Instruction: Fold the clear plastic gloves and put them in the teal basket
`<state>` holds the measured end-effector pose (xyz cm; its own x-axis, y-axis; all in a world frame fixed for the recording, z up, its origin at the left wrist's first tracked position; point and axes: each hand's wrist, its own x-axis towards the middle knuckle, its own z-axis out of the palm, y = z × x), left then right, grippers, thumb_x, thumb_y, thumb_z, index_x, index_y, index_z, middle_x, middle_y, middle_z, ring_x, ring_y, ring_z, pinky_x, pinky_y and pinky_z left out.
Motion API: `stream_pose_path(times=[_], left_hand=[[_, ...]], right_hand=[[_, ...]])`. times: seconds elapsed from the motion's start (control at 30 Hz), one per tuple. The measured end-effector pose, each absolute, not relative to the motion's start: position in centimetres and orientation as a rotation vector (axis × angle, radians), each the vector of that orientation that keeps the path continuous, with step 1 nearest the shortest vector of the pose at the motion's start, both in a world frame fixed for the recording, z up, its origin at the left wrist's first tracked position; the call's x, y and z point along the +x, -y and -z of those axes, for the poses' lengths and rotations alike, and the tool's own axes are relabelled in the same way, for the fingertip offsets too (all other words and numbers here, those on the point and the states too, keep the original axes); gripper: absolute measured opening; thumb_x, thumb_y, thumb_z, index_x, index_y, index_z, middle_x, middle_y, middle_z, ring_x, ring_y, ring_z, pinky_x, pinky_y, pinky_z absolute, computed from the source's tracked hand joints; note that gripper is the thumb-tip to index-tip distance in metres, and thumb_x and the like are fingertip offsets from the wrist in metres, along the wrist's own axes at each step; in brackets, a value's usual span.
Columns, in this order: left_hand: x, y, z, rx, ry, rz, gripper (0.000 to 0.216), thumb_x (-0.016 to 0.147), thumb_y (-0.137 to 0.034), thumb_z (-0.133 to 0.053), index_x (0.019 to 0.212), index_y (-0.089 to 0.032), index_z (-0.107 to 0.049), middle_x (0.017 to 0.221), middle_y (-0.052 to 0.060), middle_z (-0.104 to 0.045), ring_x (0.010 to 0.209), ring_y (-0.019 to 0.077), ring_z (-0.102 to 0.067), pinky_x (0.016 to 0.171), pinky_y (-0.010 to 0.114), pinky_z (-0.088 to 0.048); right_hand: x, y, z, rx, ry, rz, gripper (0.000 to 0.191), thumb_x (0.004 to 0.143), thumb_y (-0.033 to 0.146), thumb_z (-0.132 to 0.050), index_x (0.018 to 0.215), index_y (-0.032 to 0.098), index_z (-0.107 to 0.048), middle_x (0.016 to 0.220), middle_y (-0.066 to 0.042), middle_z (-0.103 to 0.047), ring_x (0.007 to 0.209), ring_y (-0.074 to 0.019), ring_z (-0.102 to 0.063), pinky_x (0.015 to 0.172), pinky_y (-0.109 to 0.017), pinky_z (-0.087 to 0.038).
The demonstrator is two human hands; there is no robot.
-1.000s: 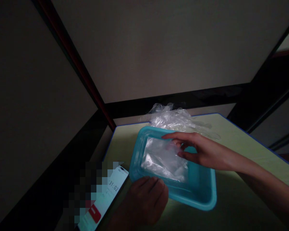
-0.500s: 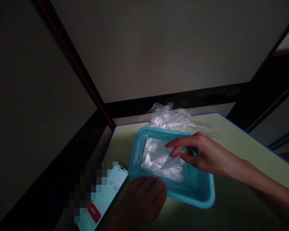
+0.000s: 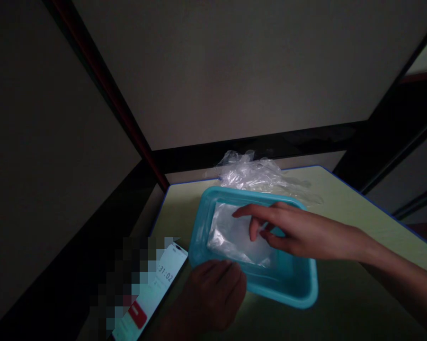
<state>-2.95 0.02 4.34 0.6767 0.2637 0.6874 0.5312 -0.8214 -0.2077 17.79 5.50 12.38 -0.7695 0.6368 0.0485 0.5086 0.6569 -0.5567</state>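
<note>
A blue-green plastic basin (image 3: 300, 286) sits on the table, with a flat stack of thin clear plastic sheets (image 3: 222, 237) inside. My left hand (image 3: 217, 293) is closed over the basin's near left rim; its fingertips are partly hidden. Above the stack, my right hand (image 3: 280, 227) has its fingers apart, the index stretched forward and the others bent. Its fingertips are at or just above the plastic; whether they touch it is hard to tell. Behind the far rim lies a heap of crumpled clear plastic (image 3: 251, 173) with finger-like ends, looking like disposable gloves.
A phone (image 3: 156, 289) with a lit timer screen lies left of the basin, close to my left hand. The pale table (image 3: 355, 208) has a blue edge. A wall panel (image 3: 242, 80) rises directly behind it.
My right hand has loosened its fingers, and the lifted corner of a plastic sheet has dropped back onto the stack. The left hand stays at the rim.
</note>
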Motion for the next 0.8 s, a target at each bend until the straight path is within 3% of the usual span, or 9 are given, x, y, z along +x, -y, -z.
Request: stream_pose_path(times=[0.2, 0.4, 0.8], left_hand=[[-3.15, -0.06, -4.17, -2.526, 0.608, 0.954, 0.036, 0.093, -0.006, -0.027, 0.078, -0.011, -0.059, 0.068, 0.004, -0.066, 0.059, 0.0129, -0.062, 0.05, 0.023, -0.05], [-3.33, 0.02, -4.03, -2.534, 0.593, 0.916, 0.034, 0.094, -0.008, -0.028, 0.082, -0.011, -0.06, 0.073, 0.005, -0.068, 0.063, 0.0139, -0.063, 0.053, 0.024, -0.051], [-3.25, -0.02, -4.17, -2.562, 0.593, 0.914, 0.036, 0.094, -0.007, -0.026, 0.081, -0.011, -0.059, 0.071, 0.004, -0.067, 0.062, 0.0128, -0.063, 0.052, 0.023, -0.051]], right_hand=[[17.4, -5.42, -11.88, -0.994, 2.926, -0.636, 0.042, 0.065, -0.006, -0.043, 0.098, 0.016, -0.057, 0.082, -0.003, -0.061, 0.077, -0.0164, -0.055, 0.064, -0.025, -0.038], [17.08, -5.06, -12.11, -0.982, 3.049, -0.645, 0.05, 0.07, -0.007, -0.045, 0.115, 0.013, -0.055, 0.085, -0.006, -0.064, 0.081, -0.0181, -0.057, 0.07, -0.027, -0.042], [16.96, -4.75, -11.78, -0.998, 3.174, -0.405, 0.032, 0.081, -0.003, -0.048, 0.105, 0.012, -0.064, 0.095, -0.01, -0.068, 0.087, -0.021, -0.063, 0.076, -0.031, -0.048]])
